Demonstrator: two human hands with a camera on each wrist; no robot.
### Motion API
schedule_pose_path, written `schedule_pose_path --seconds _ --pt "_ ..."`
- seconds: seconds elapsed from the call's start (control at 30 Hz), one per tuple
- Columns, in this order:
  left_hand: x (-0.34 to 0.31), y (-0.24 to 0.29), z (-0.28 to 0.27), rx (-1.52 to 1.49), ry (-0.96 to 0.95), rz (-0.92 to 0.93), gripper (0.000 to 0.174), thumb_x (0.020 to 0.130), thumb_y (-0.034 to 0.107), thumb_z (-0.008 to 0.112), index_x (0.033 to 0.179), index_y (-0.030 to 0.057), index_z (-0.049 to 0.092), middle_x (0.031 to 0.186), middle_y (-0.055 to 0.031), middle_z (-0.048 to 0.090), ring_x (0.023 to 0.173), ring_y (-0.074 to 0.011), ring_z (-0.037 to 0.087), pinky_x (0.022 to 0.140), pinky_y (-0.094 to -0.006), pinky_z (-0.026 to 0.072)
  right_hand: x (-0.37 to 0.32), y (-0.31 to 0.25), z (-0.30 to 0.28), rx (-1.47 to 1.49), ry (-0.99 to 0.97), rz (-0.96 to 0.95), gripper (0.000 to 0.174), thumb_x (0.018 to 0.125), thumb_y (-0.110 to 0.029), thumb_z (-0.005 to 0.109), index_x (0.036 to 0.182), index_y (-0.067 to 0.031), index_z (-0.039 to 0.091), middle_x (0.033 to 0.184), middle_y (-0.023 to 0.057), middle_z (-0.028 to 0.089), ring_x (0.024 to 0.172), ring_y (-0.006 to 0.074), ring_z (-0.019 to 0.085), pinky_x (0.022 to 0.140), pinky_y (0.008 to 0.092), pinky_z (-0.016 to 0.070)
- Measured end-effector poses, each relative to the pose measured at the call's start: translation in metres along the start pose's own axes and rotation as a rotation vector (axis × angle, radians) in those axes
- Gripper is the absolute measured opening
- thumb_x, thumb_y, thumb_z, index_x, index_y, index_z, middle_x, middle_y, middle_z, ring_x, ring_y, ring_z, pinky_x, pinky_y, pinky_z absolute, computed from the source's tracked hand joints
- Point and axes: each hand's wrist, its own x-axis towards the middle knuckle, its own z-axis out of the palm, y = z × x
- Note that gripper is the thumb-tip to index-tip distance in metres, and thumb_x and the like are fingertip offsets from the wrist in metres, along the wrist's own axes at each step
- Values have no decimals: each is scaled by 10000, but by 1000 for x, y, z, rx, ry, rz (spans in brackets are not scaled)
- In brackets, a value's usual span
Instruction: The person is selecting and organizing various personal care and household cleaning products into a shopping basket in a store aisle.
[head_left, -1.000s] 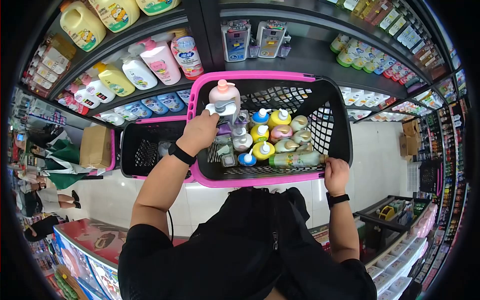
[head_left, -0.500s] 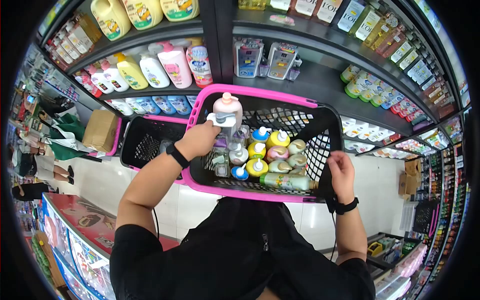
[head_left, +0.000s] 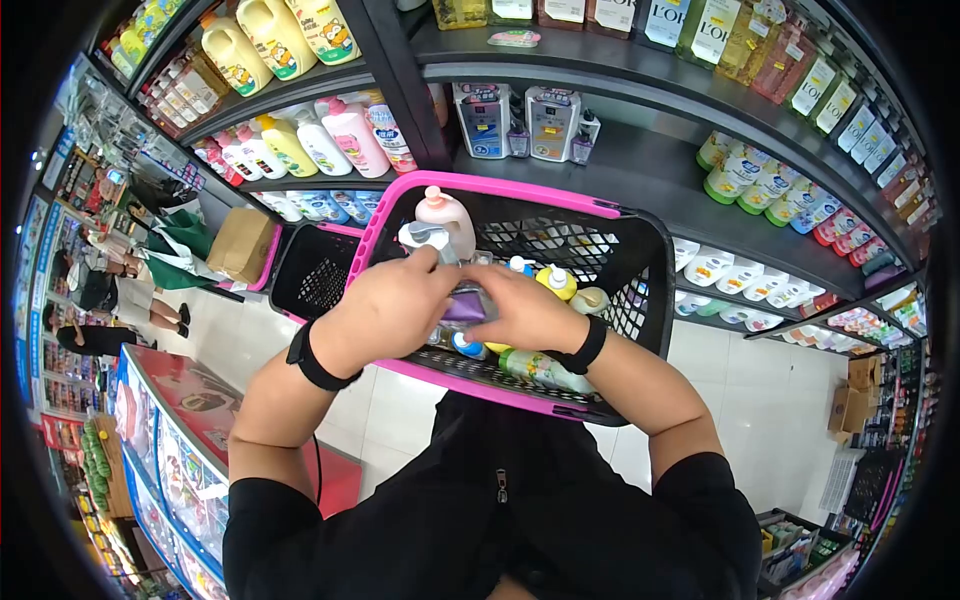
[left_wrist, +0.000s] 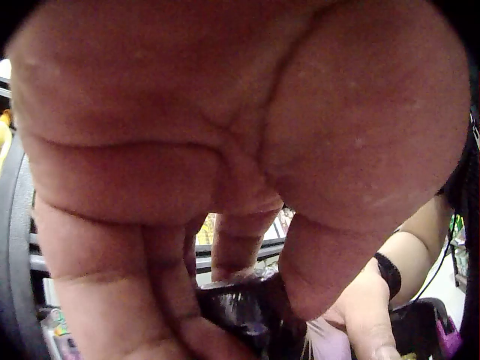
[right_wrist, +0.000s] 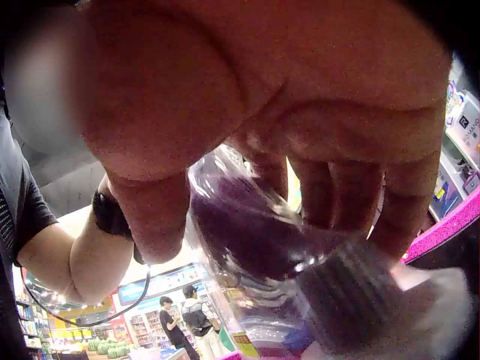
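In the head view, my left hand (head_left: 388,308) grips a clear-wrapped purple package (head_left: 465,308) above the left part of a black basket with a pink rim (head_left: 505,195). My right hand (head_left: 528,308) holds its other side, thumb and fingers curled round it. Through the plastic, the right wrist view shows purple contents (right_wrist: 247,217) and a dark ribbed cap (right_wrist: 349,296). In the left wrist view the wrap (left_wrist: 251,307) looks dark and glossy between fingers and thumb. A pale pink pump bottle (head_left: 455,228) stands beyond my left hand; yellow-topped bottles (head_left: 556,281) are partly covered by my right.
Shelves (head_left: 560,60) of bottles rise ahead, with two boxed sets (head_left: 483,122) on the middle one. A second black basket (head_left: 312,268) and a cardboard box (head_left: 240,245) are at the left. People (head_left: 95,335) stand farther left; a display case (head_left: 190,420) is lower left.
My right hand has left the basket's right edge and moved left to the package beside my left hand. The basket appears more tilted in the head view.
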Motion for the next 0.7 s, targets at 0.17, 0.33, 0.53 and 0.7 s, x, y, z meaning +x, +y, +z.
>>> schedule_pose_path --seconds 0.17,0.33,0.53,0.7 --pt "10 26 13 -136 -31 -32 315 855 141 708 1147 57 623 1012 -150 591 808 -373 651 696 -449 547 -30 2 -13 -74 34 3 701 727 -332 836 1290 -7 575 1151 219 661 1039 390 652 893 448 517" --pt "18 39 34 -314 165 -93 459 804 178 785 1214 64 611 1003 -134 614 811 -312 657 702 -421 546 -52 -2 -36 -56 -14 137 698 736 -355 821 1295 -9 586 1003 192 712 925 379 691 830 436 541" --pt "10 45 58 -399 407 -227 889 674 150 896 1435 31 450 1307 -200 565 1196 -362 590 996 -404 490 -62 -3 -65 24 28 136 623 742 -232 852 1279 -22 619 1107 154 714 999 298 700 907 371 527" --pt "17 35 92 -1069 303 -318 890 728 177 907 1452 20 413 1305 -213 600 1200 -280 609 1004 -379 485 -50 -20 -86 25 82 -3 643 763 -246 843 1294 12 586 1104 183 686 1016 328 686 894 379 528"
